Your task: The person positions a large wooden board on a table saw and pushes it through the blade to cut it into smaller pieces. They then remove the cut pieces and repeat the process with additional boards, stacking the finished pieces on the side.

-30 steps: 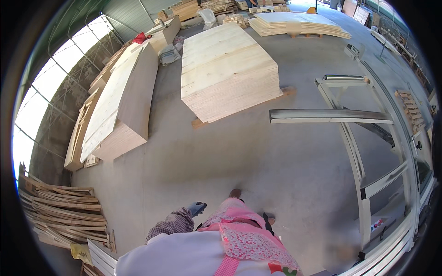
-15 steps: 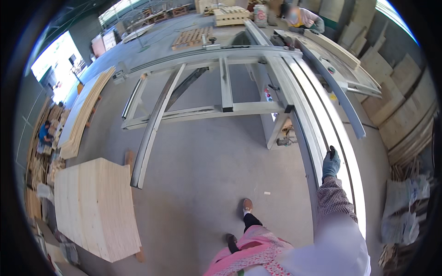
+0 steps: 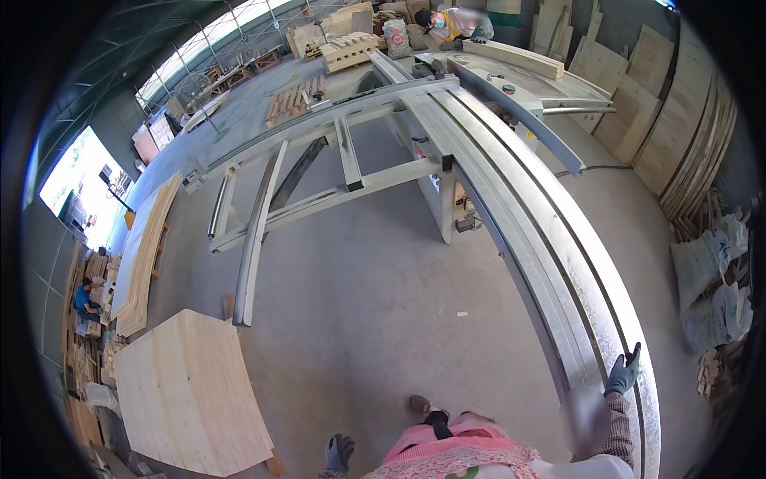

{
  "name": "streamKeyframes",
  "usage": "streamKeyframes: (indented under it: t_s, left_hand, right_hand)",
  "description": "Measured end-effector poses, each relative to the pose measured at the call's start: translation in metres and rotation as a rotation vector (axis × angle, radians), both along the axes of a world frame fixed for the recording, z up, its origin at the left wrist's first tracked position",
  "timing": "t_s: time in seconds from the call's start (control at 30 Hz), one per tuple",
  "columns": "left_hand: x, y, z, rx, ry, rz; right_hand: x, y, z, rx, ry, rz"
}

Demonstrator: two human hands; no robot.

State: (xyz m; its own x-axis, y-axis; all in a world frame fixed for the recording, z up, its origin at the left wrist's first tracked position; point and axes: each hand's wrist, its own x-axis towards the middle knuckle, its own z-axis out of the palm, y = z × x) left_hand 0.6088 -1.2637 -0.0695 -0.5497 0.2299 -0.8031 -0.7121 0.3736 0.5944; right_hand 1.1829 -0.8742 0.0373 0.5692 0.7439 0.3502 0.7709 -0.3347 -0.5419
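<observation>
My right hand (image 3: pixel 623 374), in a grey-blue glove, rests on the long silver sliding table (image 3: pixel 558 239) of a panel saw. Its fingers are spread on the metal beside a groove, and I see nothing held. Low in the picture, my left hand (image 3: pixel 339 453) hangs over the floor in a similar glove. Its fingers are slightly apart, with nothing visible in them. Attached to the sliding table's left side is a metal crosscut frame (image 3: pixel 319 201) with several bars. One long bar (image 3: pixel 257 247) sticks out toward me.
A stack of plywood sheets (image 3: pixel 187 391) lies at the near left; longer panels (image 3: pixel 148 255) lie behind it. A grey fence (image 3: pixel 527 120) and wooden beam (image 3: pixel 515 60) cross the saw's far side, near a co-worker (image 3: pixel 451 25). Boards (image 3: pixel 678 104) and white sacks (image 3: pixel 710 271) line the right.
My right hand has slid nearer along the sliding table, its fingers now more spread. My left hand has come into view at the bottom. The view has turned to the right.
</observation>
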Motion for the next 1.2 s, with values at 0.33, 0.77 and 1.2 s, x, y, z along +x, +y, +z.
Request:
streamKeyframes:
  t_s: [0.33,0.77,1.2]
  left_hand:
    - [0.105,-0.007,-0.011,0.14,0.165,-0.501]
    - [0.109,-0.028,0.001,-0.056,0.265,-0.58]
    - [0.082,-0.013,0.014,-0.038,0.17,-0.502]
  right_hand:
    - [0.09,-0.144,-0.002,0.327,0.714,0.006]
    - [0.067,-0.236,0.003,-0.045,0.295,0.019]
    - [0.065,-0.224,-0.026,-0.011,0.237,-0.013]
